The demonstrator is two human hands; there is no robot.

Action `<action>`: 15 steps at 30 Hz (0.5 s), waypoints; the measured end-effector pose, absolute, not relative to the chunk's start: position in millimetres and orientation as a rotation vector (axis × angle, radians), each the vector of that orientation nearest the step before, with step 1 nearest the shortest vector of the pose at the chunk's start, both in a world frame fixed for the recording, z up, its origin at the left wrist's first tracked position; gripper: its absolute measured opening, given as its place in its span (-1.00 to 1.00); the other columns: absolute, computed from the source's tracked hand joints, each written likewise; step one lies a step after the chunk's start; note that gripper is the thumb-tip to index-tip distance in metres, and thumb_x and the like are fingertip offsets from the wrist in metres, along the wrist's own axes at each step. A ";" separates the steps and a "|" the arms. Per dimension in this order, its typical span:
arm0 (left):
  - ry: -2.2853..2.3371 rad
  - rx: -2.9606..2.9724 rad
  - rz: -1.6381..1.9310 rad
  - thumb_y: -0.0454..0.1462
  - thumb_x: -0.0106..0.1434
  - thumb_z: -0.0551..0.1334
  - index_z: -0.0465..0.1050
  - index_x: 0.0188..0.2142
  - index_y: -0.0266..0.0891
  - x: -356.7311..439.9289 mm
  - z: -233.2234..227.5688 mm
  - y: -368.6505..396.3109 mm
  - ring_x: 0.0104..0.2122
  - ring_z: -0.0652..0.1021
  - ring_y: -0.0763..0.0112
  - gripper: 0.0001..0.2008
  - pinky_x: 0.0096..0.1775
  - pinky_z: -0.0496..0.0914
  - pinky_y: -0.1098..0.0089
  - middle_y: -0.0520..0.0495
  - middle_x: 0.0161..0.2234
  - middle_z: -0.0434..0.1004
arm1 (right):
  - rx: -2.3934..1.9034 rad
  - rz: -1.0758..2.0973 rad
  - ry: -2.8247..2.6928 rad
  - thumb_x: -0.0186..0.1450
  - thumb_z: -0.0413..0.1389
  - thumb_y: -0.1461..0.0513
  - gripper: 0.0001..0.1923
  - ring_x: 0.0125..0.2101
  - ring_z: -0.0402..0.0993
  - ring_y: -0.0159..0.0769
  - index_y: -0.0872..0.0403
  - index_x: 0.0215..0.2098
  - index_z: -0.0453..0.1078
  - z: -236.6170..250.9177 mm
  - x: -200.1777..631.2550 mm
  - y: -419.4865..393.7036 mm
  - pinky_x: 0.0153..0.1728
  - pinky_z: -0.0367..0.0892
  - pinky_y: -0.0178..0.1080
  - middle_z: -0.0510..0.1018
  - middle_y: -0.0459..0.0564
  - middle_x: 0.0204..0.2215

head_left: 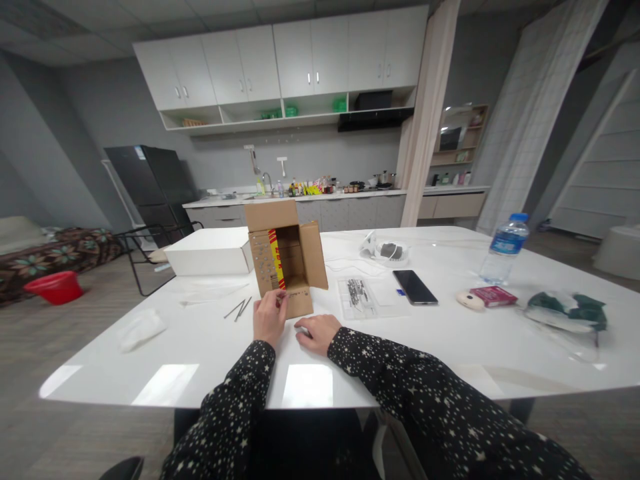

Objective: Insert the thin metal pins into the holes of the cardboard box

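View from my head, looking down over a white surface point(200, 360). A small cardboard box point(287, 257) is lying on its side near the front edge of the surface, its open mouth facing me and its flaps spread; a red and yellow strip is showing inside along its left wall. My left hand point(269, 319) is pinching a thin pin point(290, 295) between thumb and forefinger and pressing it against the box's lower flap, where a row of small dots is showing; what the dots are is too small to tell. My right hand point(317, 331) is resting flat on the surface just to the right of that flap, fingers loosely curled, holding nothing. Both of my sleeves are dark with small white stars.

To the left of the box, a few thin metal rods point(240, 309) are lying loose on the surface, and a crumpled white cloth point(141, 328) is sitting further left. Behind them, a flat white box point(210, 259) is standing beside the cardboard box. To the right, a clear tray point(367, 298) holding small dark parts is lying next to a black phone point(415, 287). Further right are sitting a small red packet point(493, 295), a water bottle point(504, 250) with a blue cap, and a green bundle in clear plastic point(567, 312).
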State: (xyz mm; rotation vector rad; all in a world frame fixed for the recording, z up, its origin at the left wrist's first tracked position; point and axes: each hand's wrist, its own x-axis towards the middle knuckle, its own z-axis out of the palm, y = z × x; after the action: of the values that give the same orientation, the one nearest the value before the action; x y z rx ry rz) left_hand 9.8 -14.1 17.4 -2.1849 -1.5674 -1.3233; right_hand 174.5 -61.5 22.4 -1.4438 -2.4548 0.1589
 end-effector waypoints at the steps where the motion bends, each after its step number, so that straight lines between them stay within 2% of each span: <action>1: -1.576 -2.182 -1.315 -0.18 0.32 0.03 0.34 -0.17 -0.22 9.4 16.9 -13.3 -0.40 0.50 0.40 -0.79 -0.13 0.23 0.29 -0.06 -0.27 0.52 | -1.447 0.162 -2.456 0.28 -0.09 0.06 -0.60 -0.19 0.49 -0.22 -0.07 -0.01 0.40 22.5 174.5 -61.5 -0.22 0.27 -0.24 0.58 -0.03 -0.18; 15: -1.503 -2.146 -1.297 -0.19 0.30 0.06 0.36 -0.20 -0.22 9.1 13.6 -8.9 -0.44 0.50 0.39 -0.81 -0.19 0.22 0.28 -0.06 -0.29 0.55 | -1.452 0.168 -2.457 0.28 -0.08 0.06 -0.61 -0.19 0.49 -0.23 -0.08 -0.01 0.40 20.7 174.9 -60.4 -0.22 0.27 -0.24 0.58 -0.04 -0.19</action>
State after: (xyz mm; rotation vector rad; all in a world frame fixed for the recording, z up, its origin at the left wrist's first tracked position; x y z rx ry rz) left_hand 9.1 -8.9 13.6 -2.1459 -1.5033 -1.2969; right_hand 174.9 -60.4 20.7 -1.4516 -2.4568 0.1679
